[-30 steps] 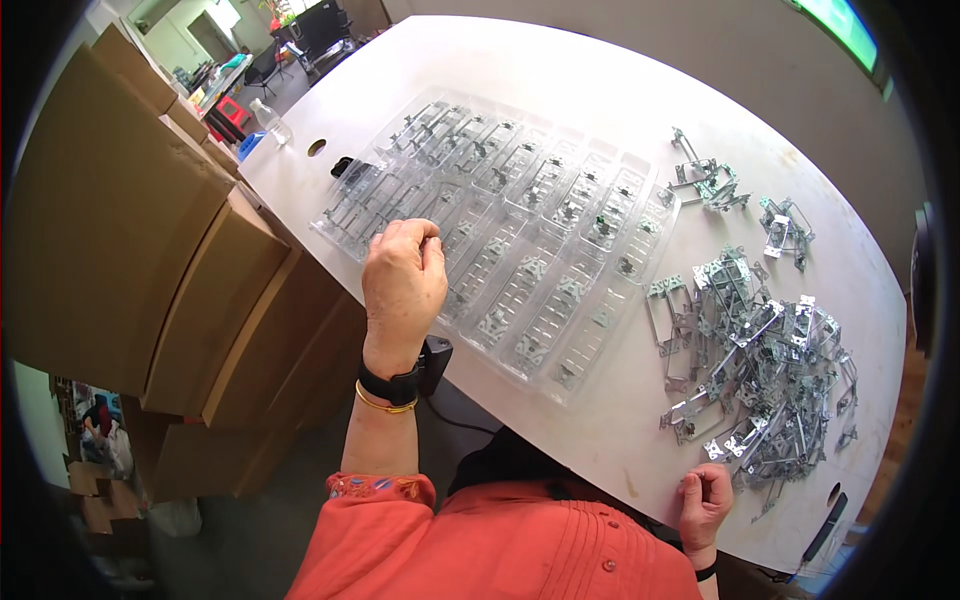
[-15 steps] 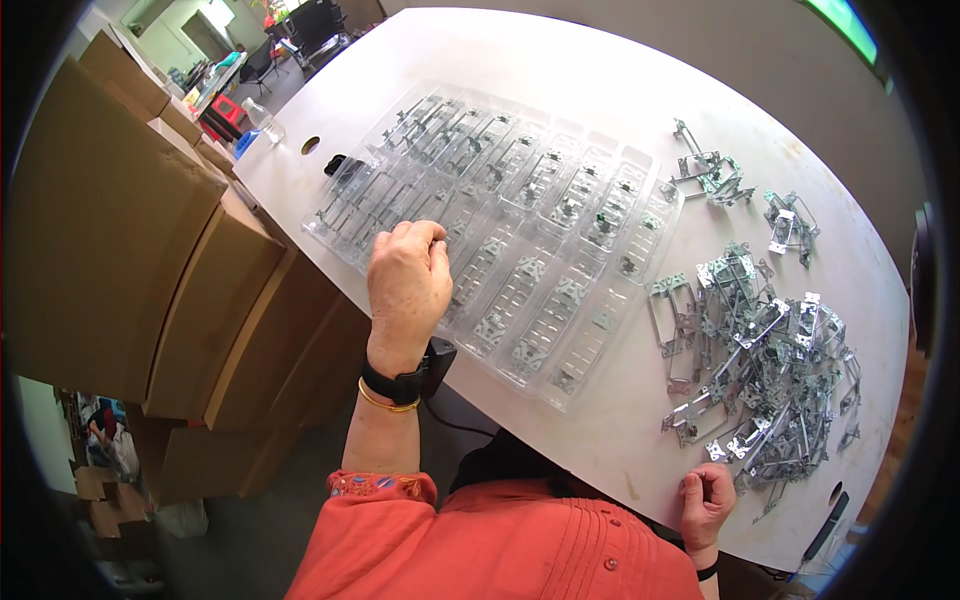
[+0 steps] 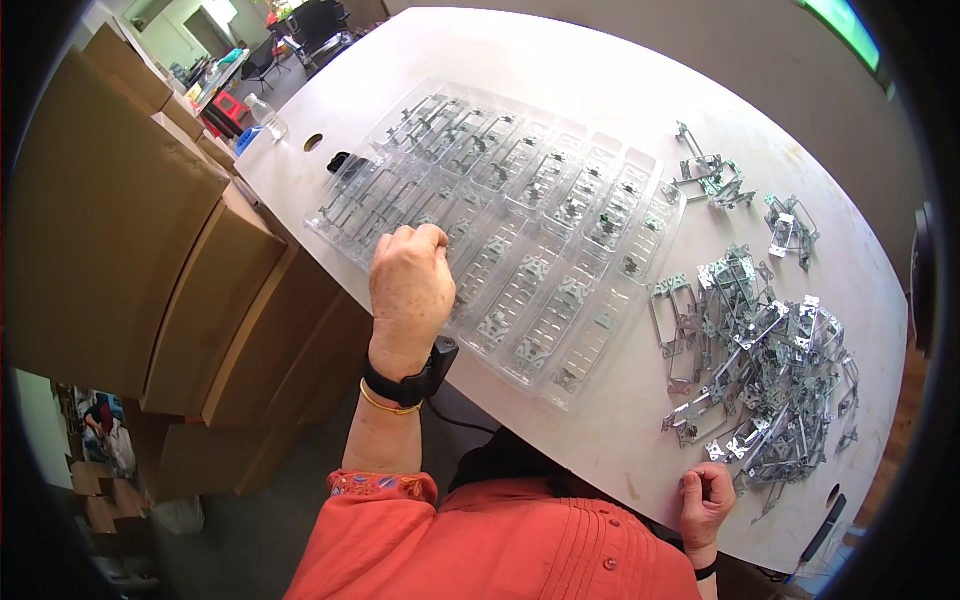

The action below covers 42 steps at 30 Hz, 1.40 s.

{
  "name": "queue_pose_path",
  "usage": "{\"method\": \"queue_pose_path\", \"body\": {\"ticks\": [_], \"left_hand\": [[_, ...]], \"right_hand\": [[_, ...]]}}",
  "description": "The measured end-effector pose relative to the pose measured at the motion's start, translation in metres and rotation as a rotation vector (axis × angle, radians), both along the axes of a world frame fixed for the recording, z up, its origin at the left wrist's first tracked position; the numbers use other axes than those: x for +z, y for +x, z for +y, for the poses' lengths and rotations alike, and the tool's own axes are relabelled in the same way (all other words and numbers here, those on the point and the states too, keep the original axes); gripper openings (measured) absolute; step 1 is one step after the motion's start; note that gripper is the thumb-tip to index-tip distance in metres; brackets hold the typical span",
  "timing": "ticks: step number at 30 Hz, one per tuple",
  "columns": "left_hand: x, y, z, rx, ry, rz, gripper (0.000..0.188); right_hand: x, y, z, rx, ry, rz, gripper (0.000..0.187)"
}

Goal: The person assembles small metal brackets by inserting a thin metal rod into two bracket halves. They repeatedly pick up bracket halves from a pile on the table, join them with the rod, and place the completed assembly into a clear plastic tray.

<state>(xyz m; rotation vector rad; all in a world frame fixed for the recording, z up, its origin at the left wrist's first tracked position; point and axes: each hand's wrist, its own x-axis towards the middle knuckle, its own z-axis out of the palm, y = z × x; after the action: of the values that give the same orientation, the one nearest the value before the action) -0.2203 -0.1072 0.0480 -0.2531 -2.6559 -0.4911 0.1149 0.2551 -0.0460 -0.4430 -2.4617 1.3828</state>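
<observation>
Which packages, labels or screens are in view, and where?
Clear plastic tray: table centre, ribbed compartments holding metal brackets, under the left hand.
Cardboard boxes: stacked left of the table, plain brown.
Green screen: top right edge, only partly seen.
Red box: far left, small.

White table (image 3: 600, 60) with a clear compartment tray (image 3: 500, 215), a heap of metal brackets (image 3: 770, 370) and smaller bracket clusters (image 3: 712, 180).

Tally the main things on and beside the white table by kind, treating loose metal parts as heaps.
Clear plastic tray: 1
Heaps of metal brackets: 3
Cardboard boxes: 4, at least
Hands: 2, left hand, right hand
Total: 10
</observation>
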Motion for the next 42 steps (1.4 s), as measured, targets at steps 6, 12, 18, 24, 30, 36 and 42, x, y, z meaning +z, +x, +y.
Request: {"method": "queue_pose_path", "body": {"ticks": [6, 12, 18, 24, 30, 36, 42], "left_hand": [[0.003, 0.001, -0.001, 0.002, -0.011, -0.036, 0.009], [0.004, 0.001, 0.003, 0.088, 0.099, -0.078, 0.015], [0.000, 0.003, -0.003, 0.094, 0.089, 0.146, 0.018], [0.008, 0.013, -0.015, 0.070, 0.183, 0.111, 0.026], [0.004, 0.020, -0.004, 0.098, 0.117, -0.024, 0.025], [0.003, 0.019, -0.002, 0.102, 0.077, -0.047, 0.024], [0.008, 0.022, -0.001, 0.121, 0.054, -0.067, 0.023]], "right_hand": [[0.001, 0.001, -0.001, -0.061, -0.066, -0.028, 0.012], [0.002, 0.000, -0.003, -0.067, -0.076, -0.029, 0.012], [0.001, 0.001, -0.002, -0.062, -0.069, -0.027, 0.013], [-0.001, -0.001, -0.002, -0.021, -0.035, -0.010, 0.013], [0.004, -0.003, -0.004, -0.037, -0.084, -0.021, 0.013], [0.001, -0.001, -0.003, -0.054, -0.092, -0.024, 0.013], [-0.001, -0.001, -0.001, -0.052, -0.085, -0.022, 0.012]]}}
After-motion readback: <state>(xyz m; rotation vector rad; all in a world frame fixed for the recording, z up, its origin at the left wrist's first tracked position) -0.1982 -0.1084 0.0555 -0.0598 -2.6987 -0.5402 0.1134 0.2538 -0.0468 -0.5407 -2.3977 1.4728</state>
